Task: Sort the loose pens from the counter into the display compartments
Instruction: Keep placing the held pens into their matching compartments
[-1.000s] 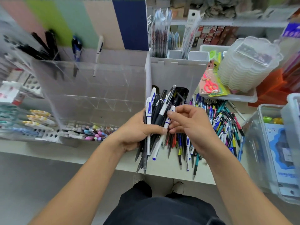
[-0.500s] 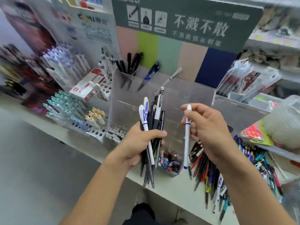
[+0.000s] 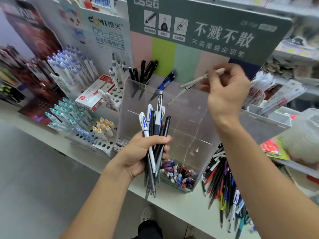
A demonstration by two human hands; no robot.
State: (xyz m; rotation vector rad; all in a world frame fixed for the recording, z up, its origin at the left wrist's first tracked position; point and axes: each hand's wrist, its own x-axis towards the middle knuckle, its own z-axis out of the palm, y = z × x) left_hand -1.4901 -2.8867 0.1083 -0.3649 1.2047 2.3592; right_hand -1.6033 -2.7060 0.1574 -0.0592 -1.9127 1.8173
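My left hand grips a bundle of pens, white, blue and black, upright in front of the clear acrylic display. My right hand is raised over the display's back row and pinches a single white pen, tip pointing down and left. In the back compartments stand a few black pens, a blue pen and a white pen. Loose pens lie piled on the counter at the right.
Pen caps or erasers fill the display's low front compartment. White racks of pens and a red-and-white box stand to the left. A grey sign hangs above. A grey divider bin sits right.
My right hand has lifted the single white pen up and back, from beside the bundle to above the display's rear compartments. The left hand keeps its bundle. The camera has tilted up.
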